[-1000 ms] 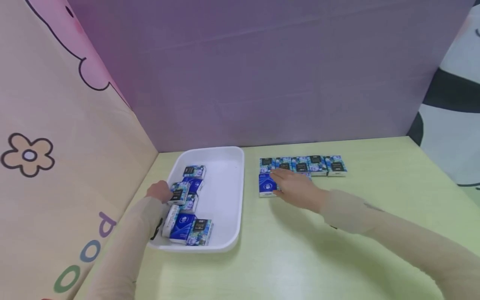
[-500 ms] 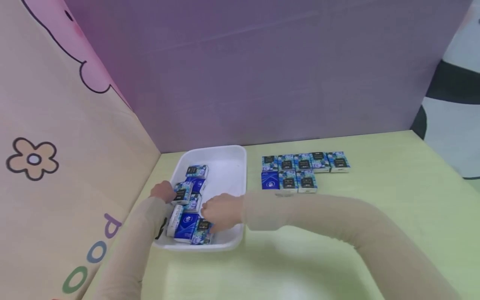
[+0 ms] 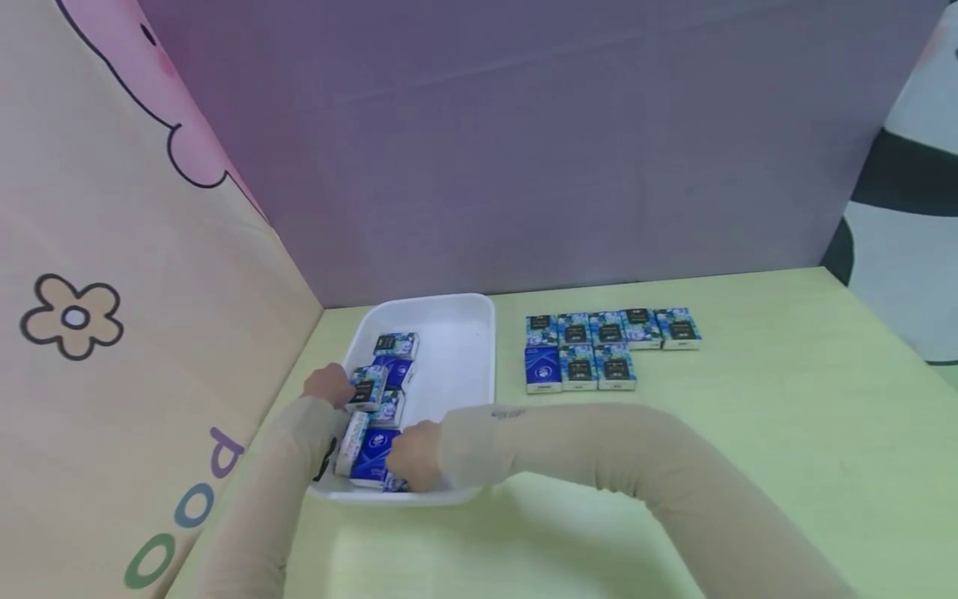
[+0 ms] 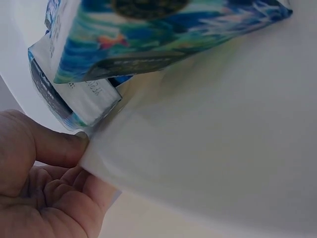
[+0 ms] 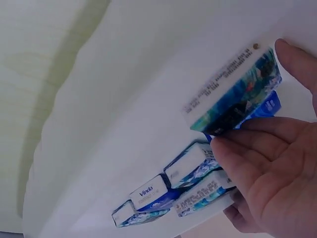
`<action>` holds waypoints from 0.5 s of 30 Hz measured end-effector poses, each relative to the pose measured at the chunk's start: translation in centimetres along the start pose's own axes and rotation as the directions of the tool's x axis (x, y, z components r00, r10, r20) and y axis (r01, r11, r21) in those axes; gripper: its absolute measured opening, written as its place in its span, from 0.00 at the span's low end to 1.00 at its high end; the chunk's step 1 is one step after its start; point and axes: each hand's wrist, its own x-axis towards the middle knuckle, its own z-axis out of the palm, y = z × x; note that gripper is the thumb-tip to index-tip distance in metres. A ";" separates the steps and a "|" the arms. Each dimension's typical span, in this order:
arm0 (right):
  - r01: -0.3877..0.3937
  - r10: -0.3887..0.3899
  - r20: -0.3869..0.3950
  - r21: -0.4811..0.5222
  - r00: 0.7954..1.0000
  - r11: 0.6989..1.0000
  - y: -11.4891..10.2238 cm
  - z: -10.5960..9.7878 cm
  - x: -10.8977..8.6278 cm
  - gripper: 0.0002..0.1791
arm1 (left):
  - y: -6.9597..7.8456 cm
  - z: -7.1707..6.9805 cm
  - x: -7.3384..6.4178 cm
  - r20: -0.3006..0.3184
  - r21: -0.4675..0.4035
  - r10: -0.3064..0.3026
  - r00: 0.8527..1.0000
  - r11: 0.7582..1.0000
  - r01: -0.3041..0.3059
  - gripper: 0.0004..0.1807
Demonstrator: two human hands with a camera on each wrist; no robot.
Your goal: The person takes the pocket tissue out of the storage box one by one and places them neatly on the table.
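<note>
At the left rim of the white tray [image 3: 456, 366], my left hand [image 3: 329, 385] sits beside a floral tissue pack [image 3: 367, 387]. The left wrist view shows thumb and fingers of that hand [image 4: 54, 173] pinching the tray rim. My right hand [image 3: 415, 456] is down in the tray's near part, partly covering a floral tissue pack [image 3: 395, 482]. Seen from the right wrist, the thumb and fingers of this hand [image 5: 277, 168] hold that pack [image 5: 237, 94] by opposite edges. A plain blue tissue pack [image 3: 374, 456] lies just left of it.
More tissue packs, such as a blue one [image 3: 394, 371] and a floral one [image 3: 397, 344], lie along the tray's left side. On the table [image 3: 748, 433], right of the tray, several packs [image 3: 579, 366] stand in two rows. A purple backdrop [image 3: 524, 166] rises behind.
My right hand has left the rows of packs on the table, moved left into the tray and taken hold of the near floral pack. My left hand stays at the rim.
</note>
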 end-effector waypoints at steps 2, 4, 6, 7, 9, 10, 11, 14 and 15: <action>0.002 -0.002 -0.009 -0.020 1.000 1.000 -0.1 0.3 0.1 0.08 | 0.0 0.0 0.0 0.002 0.003 0.003 1.000 1.000 -0.003 0.15; -0.005 0.004 -0.021 -0.034 1.000 0.999 -0.1 0.5 0.2 0.07 | 0.0 -0.1 -0.1 0.002 0.002 0.005 1.000 1.000 -0.005 0.14; -0.015 0.014 -0.032 -0.056 0.999 0.998 -0.2 0.8 0.4 0.05 | 0.0 -0.1 -0.2 0.000 0.001 0.005 1.000 1.000 -0.005 0.14; -0.027 0.024 -0.037 -0.064 0.999 0.998 -0.2 0.9 0.5 0.05 | 0.1 -0.1 -0.2 0.000 -0.001 0.005 1.000 1.000 -0.005 0.14; -0.058 0.055 -0.037 -0.060 0.998 0.997 -0.2 1.2 0.7 0.06 | 0.1 -0.1 -0.3 0.001 -0.009 -0.002 1.000 1.000 0.002 0.14; -0.074 0.072 -0.038 -0.052 0.997 0.996 -0.2 1.4 0.8 0.08 | 0.2 -0.1 -0.4 0.002 -0.012 -0.004 1.000 1.000 0.004 0.14; -0.093 0.091 -0.038 -0.045 0.995 0.995 -0.2 1.6 0.8 0.11 | 0.2 -0.2 -0.5 0.004 -0.016 -0.008 1.000 1.000 0.008 0.14; -0.130 0.129 -0.030 -0.023 0.991 0.991 -0.2 2.1 1.2 0.23 | 0.3 -0.3 -0.6 0.015 -0.029 -0.020 1.000 0.999 0.021 0.15; -0.133 0.133 -0.030 -0.021 0.991 0.991 -0.1 2.2 1.3 0.26 | 0.4 -0.4 -0.7 0.016 -0.031 -0.024 1.000 0.999 0.024 0.15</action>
